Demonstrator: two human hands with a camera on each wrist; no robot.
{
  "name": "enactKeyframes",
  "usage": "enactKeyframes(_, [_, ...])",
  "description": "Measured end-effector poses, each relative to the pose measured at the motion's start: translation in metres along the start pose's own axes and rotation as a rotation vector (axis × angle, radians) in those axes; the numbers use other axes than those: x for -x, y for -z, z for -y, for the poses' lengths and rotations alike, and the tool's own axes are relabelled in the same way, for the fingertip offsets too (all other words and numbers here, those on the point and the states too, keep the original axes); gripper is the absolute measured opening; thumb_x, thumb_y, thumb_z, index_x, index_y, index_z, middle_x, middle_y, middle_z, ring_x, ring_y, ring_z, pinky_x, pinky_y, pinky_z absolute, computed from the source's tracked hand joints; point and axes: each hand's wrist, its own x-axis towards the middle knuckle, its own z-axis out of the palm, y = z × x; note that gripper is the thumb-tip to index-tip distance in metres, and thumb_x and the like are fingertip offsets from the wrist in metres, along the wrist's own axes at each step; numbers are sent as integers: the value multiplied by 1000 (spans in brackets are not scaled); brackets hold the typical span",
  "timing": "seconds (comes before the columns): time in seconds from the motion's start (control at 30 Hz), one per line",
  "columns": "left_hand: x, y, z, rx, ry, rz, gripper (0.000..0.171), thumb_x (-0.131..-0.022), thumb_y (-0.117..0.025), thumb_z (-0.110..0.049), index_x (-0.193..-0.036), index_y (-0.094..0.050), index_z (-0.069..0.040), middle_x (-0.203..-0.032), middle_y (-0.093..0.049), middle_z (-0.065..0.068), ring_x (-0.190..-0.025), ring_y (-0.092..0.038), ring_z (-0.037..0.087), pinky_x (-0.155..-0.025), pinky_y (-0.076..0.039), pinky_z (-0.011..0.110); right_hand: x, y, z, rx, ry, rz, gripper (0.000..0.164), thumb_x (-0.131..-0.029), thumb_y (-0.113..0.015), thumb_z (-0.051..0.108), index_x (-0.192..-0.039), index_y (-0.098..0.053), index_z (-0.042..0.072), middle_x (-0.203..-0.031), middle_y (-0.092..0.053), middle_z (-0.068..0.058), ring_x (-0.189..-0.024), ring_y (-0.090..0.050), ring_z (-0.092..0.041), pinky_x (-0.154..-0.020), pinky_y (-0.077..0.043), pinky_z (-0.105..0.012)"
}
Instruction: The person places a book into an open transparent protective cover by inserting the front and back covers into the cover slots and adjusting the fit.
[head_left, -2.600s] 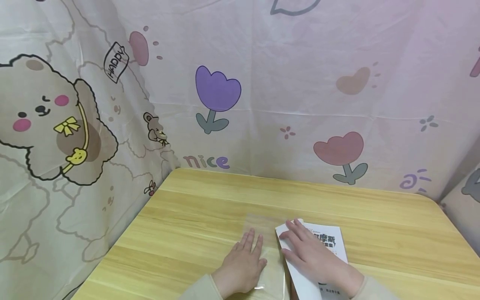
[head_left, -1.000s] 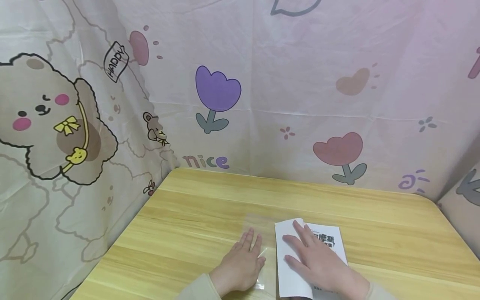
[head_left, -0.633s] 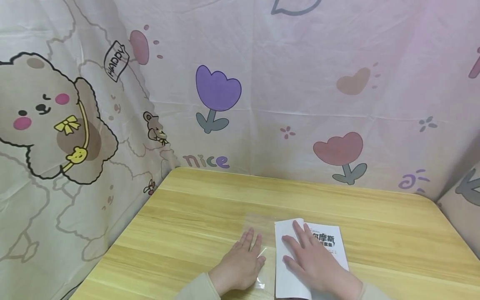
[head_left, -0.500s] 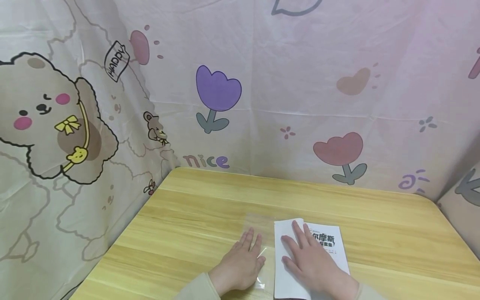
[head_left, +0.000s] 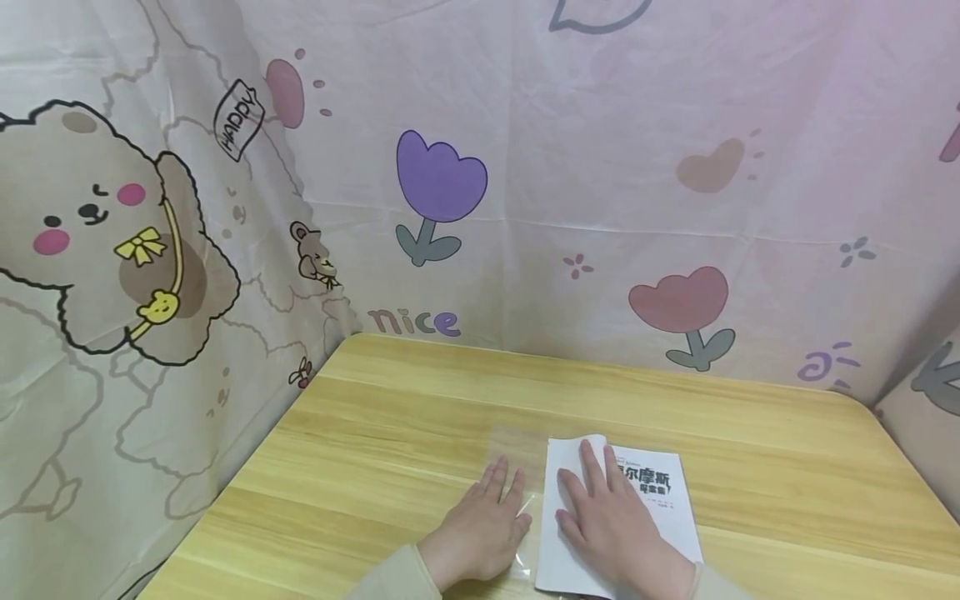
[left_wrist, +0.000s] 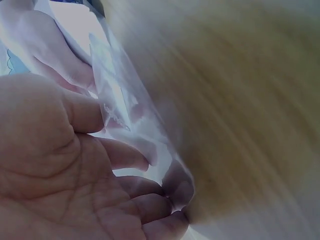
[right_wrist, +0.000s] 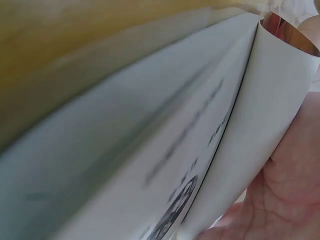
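Observation:
A book (head_left: 663,496) with dark Chinese lettering on its white printed page lies near the table's front edge. Its front cover (head_left: 558,492) is turned to the left, plain white side up. My right hand (head_left: 618,525) lies over the turned cover with fingers spread and straight, pressing it; in the right wrist view the cover (right_wrist: 270,95) curves up beside the printed page (right_wrist: 165,145). To the left, a clear plastic film (head_left: 521,442) lies partly under the book side. My left hand (head_left: 480,529) rests on this film, fingers extended; the left wrist view shows the film (left_wrist: 125,100) buckling beside the fingers.
The wood-grain table (head_left: 420,392) reaches back to a patterned fabric curtain (head_left: 555,150). Another curtain (head_left: 45,350) with a cartoon bear hangs along the left side. The table's left edge runs close beside that fabric.
The right hand has slid left across the turned cover, which now lies farther left over the film. More of the printed title shows. The left hand stays nearly where it was.

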Motion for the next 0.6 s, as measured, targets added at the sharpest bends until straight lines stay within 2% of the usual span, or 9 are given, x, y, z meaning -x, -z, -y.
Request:
enactKeyframes(0.1, [0,0,0,-5,-1,-2,66,-114,-43,-43,-167,-35,-4,-176,-24,25,-164,-29,41,-130,-35,57,-1,-1,2,12,9,-14,50,-103,-63,38,-144,-65,9,-165,-43,-32,-150,-35,-66,-117,-45,-68])
enactKeyframes(0.37, [-1,-1,-1,-31,-10,1,67,-114,-43,-44,-167,-35,-4,-176,-24,25,-164,-28,41,-130,-35,57,-4,-1,6,32,49,2,50,-104,-62,37,-145,-65,7,-165,-44,-31,-154,-31,-63,-126,-36,-66])
enactKeyframes(0.6, [-1,-1,0,-47,-18,-2,66,-114,-42,-43,-167,-36,-4,-176,-25,25,-163,-29,41,-129,-36,56,-9,-1,14,67,4,-18,49,-104,-62,37,-143,-65,9,-165,-44,-30,-153,-33,-64,-118,-48,-62])
